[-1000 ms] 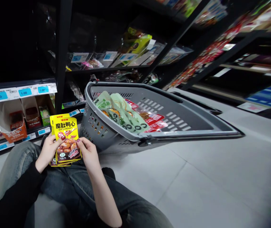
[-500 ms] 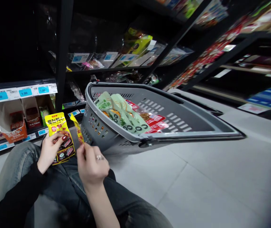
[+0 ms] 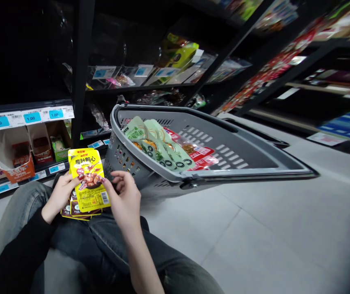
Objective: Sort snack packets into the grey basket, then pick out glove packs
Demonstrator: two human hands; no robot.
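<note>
A small fan of yellow-and-brown snack packets (image 3: pixel 92 192) rests over my lap, the front one showing its yellow printed face and a barcode. My left hand (image 3: pixel 60 194) is closed on their left side, thumb lying over the front packet's edge. At the right edge, my right hand (image 3: pixel 125 194) touches the front packet with its thumb; its other fingers are curled loosely and stand apart from the packet. Just beyond is a grey shopping basket (image 3: pixel 150 169), tilted in view, with green pouches (image 3: pixel 162 151) and red packets (image 3: pixel 203 154) in it.
Black shelving (image 3: pixel 83 61) with blue-marked price tags (image 3: pixel 32 117) runs along the left and back. Open snack boxes (image 3: pixel 18 163) sit on the low shelf. Pale floor tiles (image 3: pixel 254 228) extend to the right of my crossed legs.
My right hand has brought a single yellow packet from the side onto the front of the stack and loosened its fingers. The left hand's packets have shifted slightly right; the basket stays put.
</note>
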